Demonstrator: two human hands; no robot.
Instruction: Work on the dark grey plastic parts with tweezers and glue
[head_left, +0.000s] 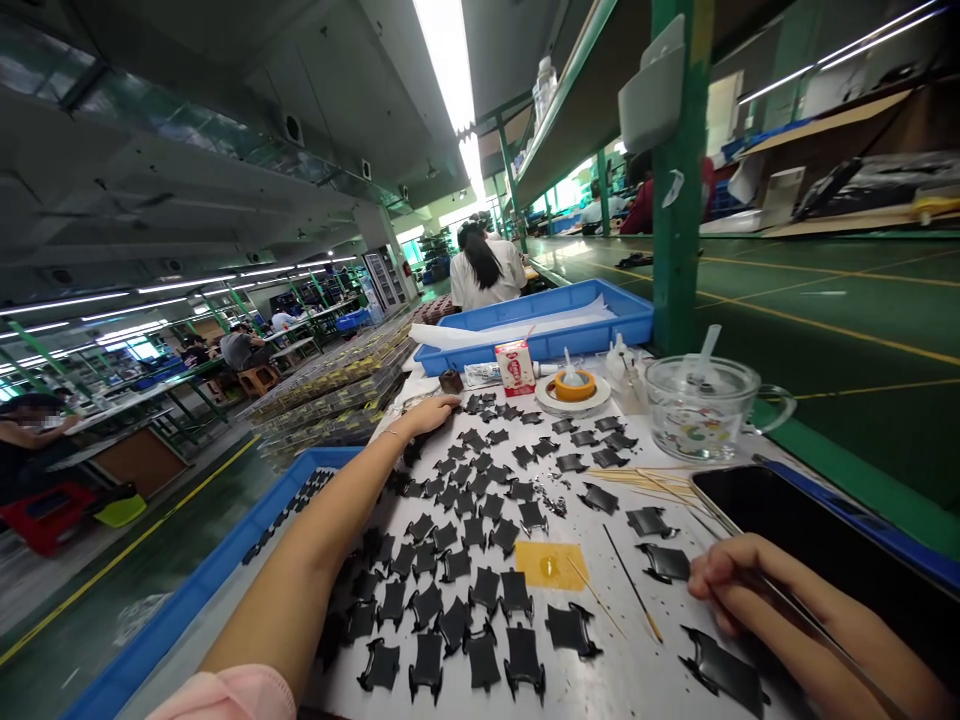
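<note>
My left hand reaches to the far side of the white work surface, its fingers drawn together beside a small dark brown jar and the farthest black pieces. Whatever its fingertips hold, if anything, is too small to make out. At the lower right, my right hand is closed around thin metal tweezers, partly hidden by the fingers. Its fingertips are close to a black plastic piece; another black piece lies below. Many similar curved black pieces with clipped ends cover the surface.
A yellow square bears a clear blob, beside a wooden stick and a thin dark rod. Rightward are a phone, a glass mug and bamboo sticks. Blue trays stand behind and left. A person sits ahead.
</note>
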